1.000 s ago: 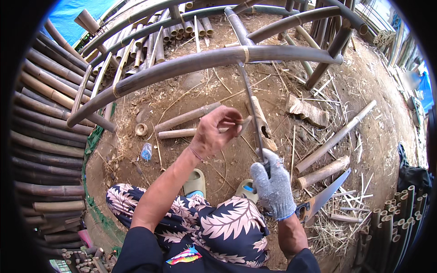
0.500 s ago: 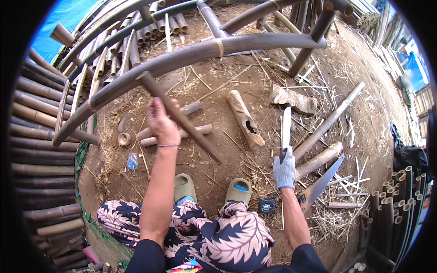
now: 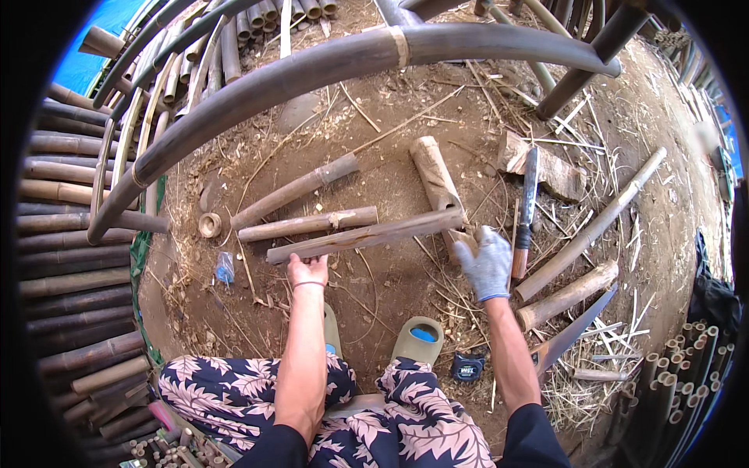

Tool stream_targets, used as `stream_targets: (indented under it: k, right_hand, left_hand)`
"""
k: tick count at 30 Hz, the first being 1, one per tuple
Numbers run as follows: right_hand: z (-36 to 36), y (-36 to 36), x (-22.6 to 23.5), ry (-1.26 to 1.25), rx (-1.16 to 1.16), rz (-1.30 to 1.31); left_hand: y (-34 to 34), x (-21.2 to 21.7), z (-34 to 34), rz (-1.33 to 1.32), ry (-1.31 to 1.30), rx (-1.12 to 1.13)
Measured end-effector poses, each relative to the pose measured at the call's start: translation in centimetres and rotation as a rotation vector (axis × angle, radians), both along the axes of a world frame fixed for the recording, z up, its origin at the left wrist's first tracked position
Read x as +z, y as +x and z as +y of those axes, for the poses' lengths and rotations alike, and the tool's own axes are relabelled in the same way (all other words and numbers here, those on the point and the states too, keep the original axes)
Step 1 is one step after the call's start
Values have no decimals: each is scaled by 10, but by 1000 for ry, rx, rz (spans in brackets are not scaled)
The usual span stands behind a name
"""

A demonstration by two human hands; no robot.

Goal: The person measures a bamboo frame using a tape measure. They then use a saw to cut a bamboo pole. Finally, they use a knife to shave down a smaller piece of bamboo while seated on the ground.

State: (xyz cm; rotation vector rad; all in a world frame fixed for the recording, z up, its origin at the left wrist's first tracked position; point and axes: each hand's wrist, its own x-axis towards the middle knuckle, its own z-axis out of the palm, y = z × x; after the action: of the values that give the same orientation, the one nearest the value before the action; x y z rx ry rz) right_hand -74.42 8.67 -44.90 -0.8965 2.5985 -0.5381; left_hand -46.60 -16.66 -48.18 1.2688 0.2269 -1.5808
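Head view — left hand [image 3: 308, 271] holds bamboo piece [image 3: 365, 236]; right hand [image 3: 487, 267] near hollow tube [image 3: 434, 170].

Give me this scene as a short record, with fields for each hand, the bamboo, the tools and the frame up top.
Left hand: bare, gripping the split bamboo piece near its left end
Right hand: gloved in grey, by the piece's right end; contact unclear
Other bamboo: two lengths on the ground just beyond
Knife: right of the glove, blade pointing away from the person
Saw: beside the right forearm, partly hidden
Tape measure: dark, left of that forearm
Frame: curved dark pole across the top
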Motion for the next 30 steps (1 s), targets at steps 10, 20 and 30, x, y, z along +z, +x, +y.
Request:
stream_targets:
  k: [10,20,30]
  right_hand:
    - [33,92,-28,-56,-98,257]
    - [177,49,13,27,-405,357]
    - [293,79,-23,315,-501,145]
  left_hand:
    - [-21,-40,49,-121,164,-314]
    - [-1,16,-28,-2005,-1008,-1233]
    - [-6,45,-88,-1683,-1268,-2004]
